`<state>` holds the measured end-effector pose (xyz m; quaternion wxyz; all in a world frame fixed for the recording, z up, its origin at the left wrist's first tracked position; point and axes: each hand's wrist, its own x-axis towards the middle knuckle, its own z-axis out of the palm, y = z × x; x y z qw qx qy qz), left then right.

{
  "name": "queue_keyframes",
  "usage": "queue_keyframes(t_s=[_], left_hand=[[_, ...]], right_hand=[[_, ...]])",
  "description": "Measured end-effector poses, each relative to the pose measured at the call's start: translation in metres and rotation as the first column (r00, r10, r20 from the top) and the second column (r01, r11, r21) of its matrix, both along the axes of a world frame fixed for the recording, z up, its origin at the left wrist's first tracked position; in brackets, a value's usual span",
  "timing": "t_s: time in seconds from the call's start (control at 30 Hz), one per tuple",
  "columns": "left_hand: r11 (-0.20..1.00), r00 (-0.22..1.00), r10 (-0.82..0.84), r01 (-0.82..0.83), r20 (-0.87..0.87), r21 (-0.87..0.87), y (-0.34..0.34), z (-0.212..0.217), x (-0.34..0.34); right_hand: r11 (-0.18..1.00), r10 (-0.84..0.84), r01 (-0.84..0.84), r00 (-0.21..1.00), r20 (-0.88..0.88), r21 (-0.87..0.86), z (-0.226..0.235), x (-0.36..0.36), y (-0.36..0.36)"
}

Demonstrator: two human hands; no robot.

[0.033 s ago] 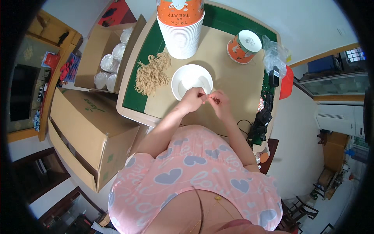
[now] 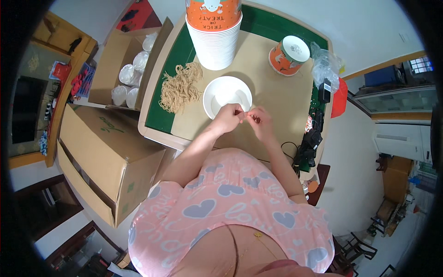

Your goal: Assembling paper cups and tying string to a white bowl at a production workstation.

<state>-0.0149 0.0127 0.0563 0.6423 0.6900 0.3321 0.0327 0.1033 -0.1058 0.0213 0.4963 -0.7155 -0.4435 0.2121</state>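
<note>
Over the near rim of a white round paper bucket (image 2: pixel 212 91), my left hand (image 2: pixel 227 118) and my right hand (image 2: pixel 260 123) meet, fingertips nearly touching. Both are closed in a pinch; whatever lies between the fingers is too small to make out. The bucket sits with its open mouth up, its white inside showing. Left of it lies a loose heap of tan twine pieces (image 2: pixel 181 88). Behind stands a tall nested stack of white paper buckets (image 2: pixel 213 46), topped by an orange printed one (image 2: pixel 214 16).
Another orange printed bucket (image 2: pixel 285 60) stands at the right, white round end up. Along the table's right side are clear plastic bags (image 2: pixel 325 67) and black devices with cables (image 2: pixel 309 147). Left of the table, an open carton (image 2: pixel 108 81) holds wrapped white containers, near a larger cardboard box (image 2: pixel 99 152).
</note>
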Motion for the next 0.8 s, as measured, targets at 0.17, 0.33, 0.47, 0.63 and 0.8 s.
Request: queue_keyframes(t_s=[0.17,0.33,0.47,0.63,0.8], left_hand=[[0.999,1.000,0.025,-0.025,-0.012,-0.048,-0.001,0.002,0.000],[0.983,0.988,0.039,-0.010,0.152,-0.186,-0.001,0.005,-0.001],[0.984,0.991,0.031,-0.006,0.132,-0.180,0.003,0.010,-0.005],[0.571,0.963,-0.066,0.252,-0.263,0.781,0.047,0.032,-0.032],[0.193,0.884,-0.173,0.463,-0.435,0.865,0.074,0.003,-0.037]], right_hand=[[1.000,0.004,-0.004,1.000,0.027,0.014,0.000,0.001,0.000],[0.999,-0.003,0.007,0.997,0.077,-0.052,-0.008,0.002,-0.003],[1.000,-0.011,0.014,0.995,0.099,-0.024,-0.017,0.006,-0.001],[0.981,0.107,-0.129,0.983,-0.152,-0.142,-0.018,0.055,-0.005],[0.874,0.348,-0.364,0.931,-0.110,-0.323,0.001,0.113,0.013]])
